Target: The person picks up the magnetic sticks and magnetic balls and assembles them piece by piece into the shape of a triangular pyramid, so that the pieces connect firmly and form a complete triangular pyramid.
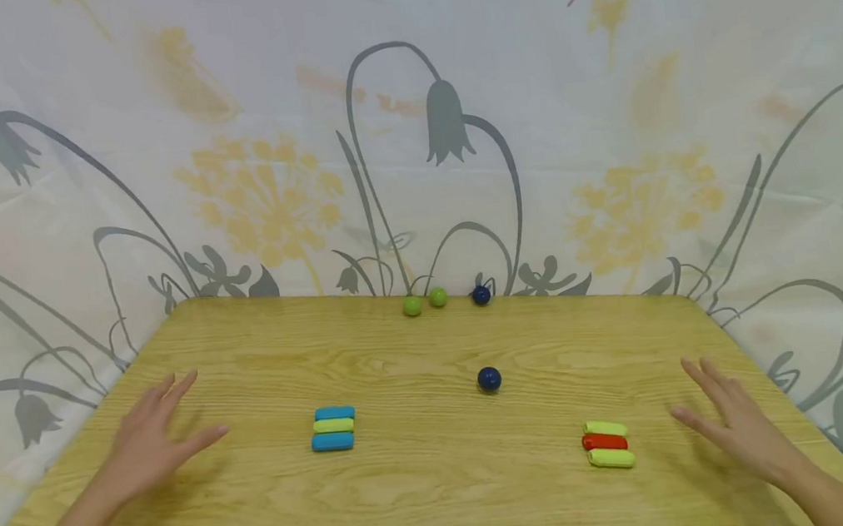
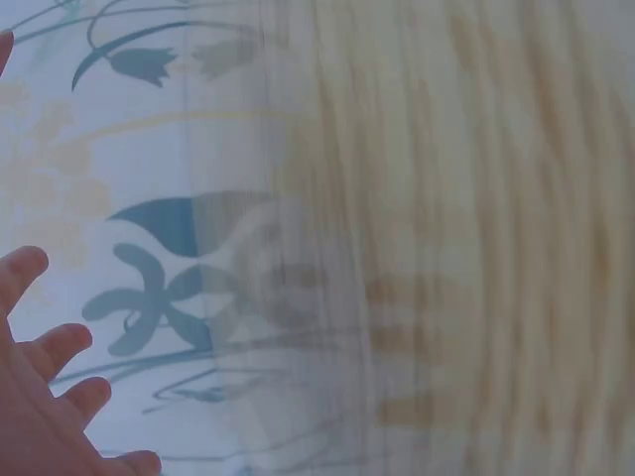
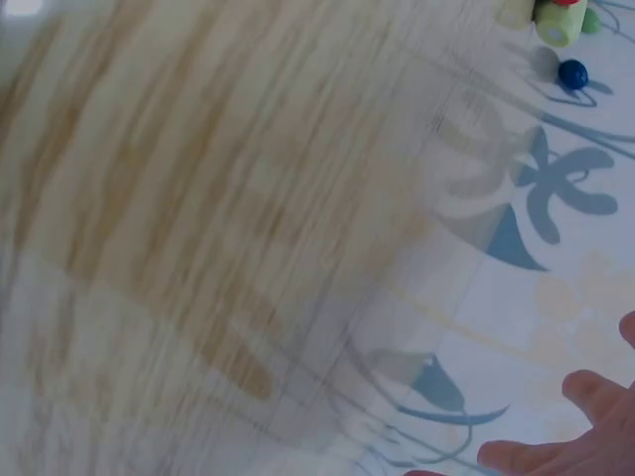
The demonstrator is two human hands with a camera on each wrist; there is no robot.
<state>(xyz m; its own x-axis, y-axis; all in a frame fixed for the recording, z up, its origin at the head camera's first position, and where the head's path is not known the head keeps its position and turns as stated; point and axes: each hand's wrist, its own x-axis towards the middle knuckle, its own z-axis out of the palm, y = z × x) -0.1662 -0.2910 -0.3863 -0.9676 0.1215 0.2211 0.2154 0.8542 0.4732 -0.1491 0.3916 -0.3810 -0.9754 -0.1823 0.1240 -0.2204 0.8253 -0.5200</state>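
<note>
My left hand [image 1: 153, 441] hovers over the left side of the wooden table, fingers spread and thumb out, holding nothing. Nearest to it lies a row of short rounded sticks: a blue one [image 1: 334, 413], a yellow-green one [image 1: 334, 426] and another blue one [image 1: 333, 442]. On the right side my right hand [image 1: 732, 424] is likewise raised with loosely spread fingers, apart from everything. To its left sits a second row, with a red stick [image 1: 604, 442] between a yellow-green stick [image 1: 606, 429] and another yellow-green stick [image 1: 612, 458].
A dark blue ball [image 1: 489, 379] rests mid-table. Along the back edge are two green balls, one [image 1: 412, 305] left of the other [image 1: 437, 297], and another dark blue ball [image 1: 481, 295]. Behind the table [image 1: 428, 505] hangs a flower-patterned cloth [image 1: 413, 172].
</note>
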